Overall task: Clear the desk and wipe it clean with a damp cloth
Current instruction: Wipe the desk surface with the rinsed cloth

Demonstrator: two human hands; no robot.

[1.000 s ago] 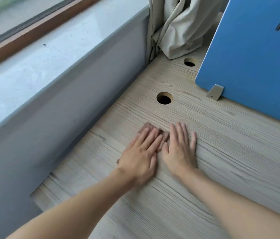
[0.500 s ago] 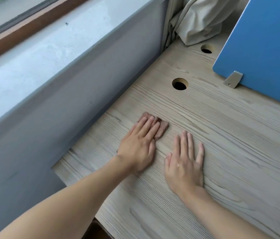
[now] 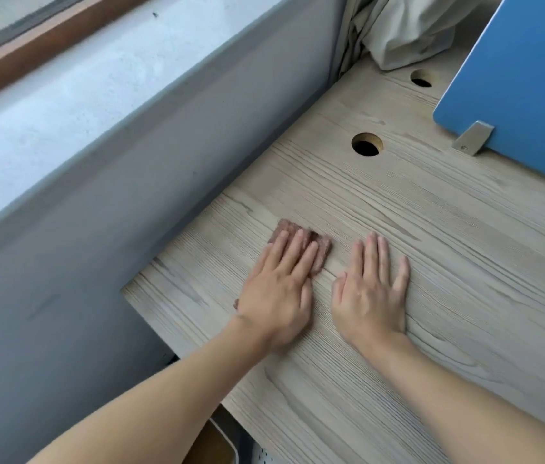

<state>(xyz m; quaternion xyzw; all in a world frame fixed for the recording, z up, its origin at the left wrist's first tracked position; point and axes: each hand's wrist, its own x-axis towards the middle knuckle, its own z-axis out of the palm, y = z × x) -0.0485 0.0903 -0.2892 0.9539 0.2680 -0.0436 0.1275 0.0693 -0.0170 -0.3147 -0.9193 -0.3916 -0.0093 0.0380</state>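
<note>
The left hand lies flat on a small brown cloth, with its fingers straight and close together, and presses the cloth onto the desk near the edge beside the grey wall. Only the far end, the right side and a small corner near the wrist show from under the hand. The right hand rests flat on the bare wood just beside it, fingers straight and a little spread, holding nothing. The cloth looks soft, thin and light, so I think it will fold or bunch if pushed from one corner. A flat palm over its middle should keep it spread, and it should slide easily on this smooth wood
</note>
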